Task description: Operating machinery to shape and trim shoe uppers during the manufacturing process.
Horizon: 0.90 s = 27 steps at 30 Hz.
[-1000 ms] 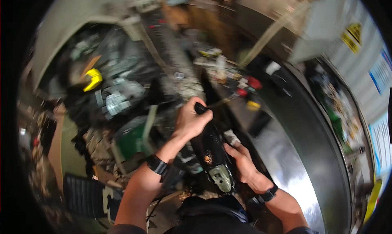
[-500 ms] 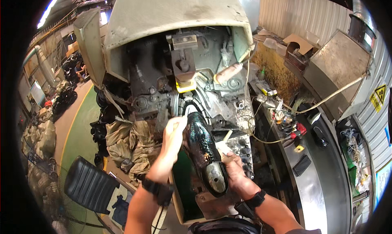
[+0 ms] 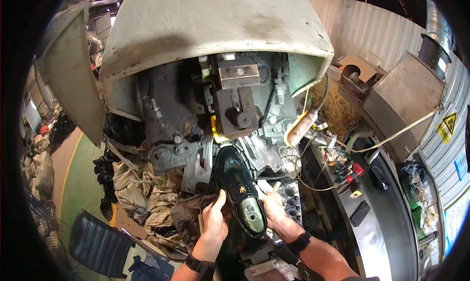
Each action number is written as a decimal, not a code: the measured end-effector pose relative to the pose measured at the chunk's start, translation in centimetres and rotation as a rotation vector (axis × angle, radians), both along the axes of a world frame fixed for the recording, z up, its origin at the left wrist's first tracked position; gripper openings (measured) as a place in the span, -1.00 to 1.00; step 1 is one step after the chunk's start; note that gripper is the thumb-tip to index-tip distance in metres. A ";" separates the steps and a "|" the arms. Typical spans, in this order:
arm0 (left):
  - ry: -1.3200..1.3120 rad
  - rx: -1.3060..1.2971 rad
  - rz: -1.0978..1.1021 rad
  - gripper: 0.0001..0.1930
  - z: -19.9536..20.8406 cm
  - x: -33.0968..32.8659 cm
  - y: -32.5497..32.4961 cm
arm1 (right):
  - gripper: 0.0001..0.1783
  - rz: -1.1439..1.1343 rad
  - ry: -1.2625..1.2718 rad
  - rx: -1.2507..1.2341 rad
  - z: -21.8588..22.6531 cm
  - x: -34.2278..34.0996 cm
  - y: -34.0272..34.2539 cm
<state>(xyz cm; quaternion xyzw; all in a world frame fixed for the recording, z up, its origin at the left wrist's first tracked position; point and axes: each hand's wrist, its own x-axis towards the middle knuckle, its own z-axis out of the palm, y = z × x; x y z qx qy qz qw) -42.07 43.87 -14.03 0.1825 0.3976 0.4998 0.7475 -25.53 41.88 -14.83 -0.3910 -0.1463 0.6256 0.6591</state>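
Observation:
A glossy black shoe upper [image 3: 234, 175] sits on a shoe last, whose pale green top [image 3: 252, 215] with a small hole shows at the near end. Its toe end lies among the metal plates of a machine [image 3: 240, 107], just below the central block. My left hand [image 3: 215, 219] grips the shoe's left side near the heel, thumb against the upper and fingers partly hidden. On the opposite side, my right hand [image 3: 275, 211] is closed around the heel area. A small white piece [image 3: 265, 187] shows at its fingertips; what it is I cannot make out.
A pale machine hood [image 3: 215, 26] overhangs the work. An orange-brown handle [image 3: 300, 128] hangs on a cable at right. Beyond it runs a bench [image 3: 360, 232] with tools and a dark flat case [image 3: 360, 213]. Beige cloth [image 3: 129, 178] and a black chair [image 3: 98, 244] are at left.
My left hand has moved from beside the toe back to the heel side. The shoe's toe now sits in among the machine's plates. The machine appears larger and closer.

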 end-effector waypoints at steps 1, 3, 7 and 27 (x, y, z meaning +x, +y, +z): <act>-0.013 -0.007 0.014 -0.72 0.1 0.1 0.3 | -0.71 0.002 -0.002 -0.003 0.0 0.0 0.4; -0.027 -0.022 0.030 -0.72 0.4 0.3 0.6 | -0.71 -0.016 0.004 -0.029 -0.4 0.2 1.0; -0.025 -0.009 0.105 -0.77 -0.5 1.3 0.9 | -0.71 -0.029 0.017 -0.082 -2.6 1.0 2.0; 0.098 0.179 0.548 -0.68 -9.9 5.4 2.4 | -0.51 -0.034 0.106 0.047 -6.5 0.8 3.8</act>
